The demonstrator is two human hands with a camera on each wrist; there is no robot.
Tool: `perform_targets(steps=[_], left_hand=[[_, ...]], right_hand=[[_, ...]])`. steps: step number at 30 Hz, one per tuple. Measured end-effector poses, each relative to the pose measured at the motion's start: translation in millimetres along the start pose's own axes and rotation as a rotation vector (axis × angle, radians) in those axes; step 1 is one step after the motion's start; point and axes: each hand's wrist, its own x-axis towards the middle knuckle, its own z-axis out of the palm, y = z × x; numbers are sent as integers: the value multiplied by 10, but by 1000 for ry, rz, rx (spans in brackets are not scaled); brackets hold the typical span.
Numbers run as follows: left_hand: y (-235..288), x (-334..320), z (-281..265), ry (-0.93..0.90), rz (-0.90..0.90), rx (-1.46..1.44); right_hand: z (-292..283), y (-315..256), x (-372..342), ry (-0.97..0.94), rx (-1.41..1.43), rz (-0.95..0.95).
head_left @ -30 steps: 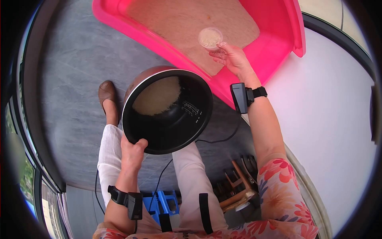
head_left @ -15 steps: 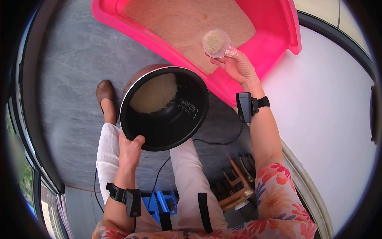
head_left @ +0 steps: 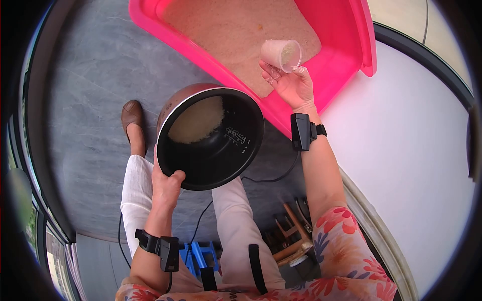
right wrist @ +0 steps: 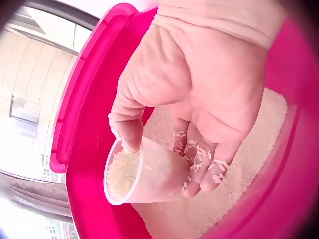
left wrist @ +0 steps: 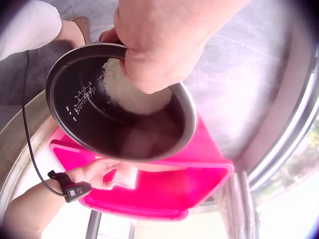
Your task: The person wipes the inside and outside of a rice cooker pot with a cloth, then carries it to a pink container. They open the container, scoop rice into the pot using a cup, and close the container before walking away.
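Observation:
My left hand [head_left: 166, 188] grips the rim of a rice cooker inner pot [head_left: 216, 168], its thumb lying over the edge. The pot is tilted, black inside with white level marks, and holds a patch of white rice [head_left: 198, 120]. Over the pink tub [head_left: 346, 50], my right hand [head_left: 296, 90] holds a clear plastic cup [right wrist: 164, 174] lying on its side. In the right wrist view the thumb presses at the cup's rim and the fingers lie behind it. Rice shows inside the cup, and loose grains stick to the fingers and thumb.
A broad bed of rice [head_left: 221, 30] covers the tub's bottom. To the right lies a white surface [head_left: 401, 120]. Near the legs are a blue plastic stool [head_left: 201, 256], wooden-handled items [head_left: 291, 236] and a black cable [head_left: 271, 179]. A brown shoe [head_left: 131, 118] stands on the grey floor.
The plastic cup rises from over the rice bed and tips onto its side, its mouth turning to the right. The right palm turns upward. The left hand and pot stay nearly in place.

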Motion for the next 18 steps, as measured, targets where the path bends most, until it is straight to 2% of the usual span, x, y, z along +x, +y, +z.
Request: perform_targets(steps=[8,14,16,17,18], left_hand=[[-20,-15,18,45,-4,4],[-52,-13,9,58,11,47],[-22,-18,15,52,20,33],[-12,-19,16,48,32,18],[-15,-21,16,48,32,17]], right_hand=[[94,57,136,-117,-47,0],[-29,74,209,2,-98,24],[-37,93,223,228,-222,12],[-53,97,229,228,-223,12],[-70,103,232,341,-309,5]])
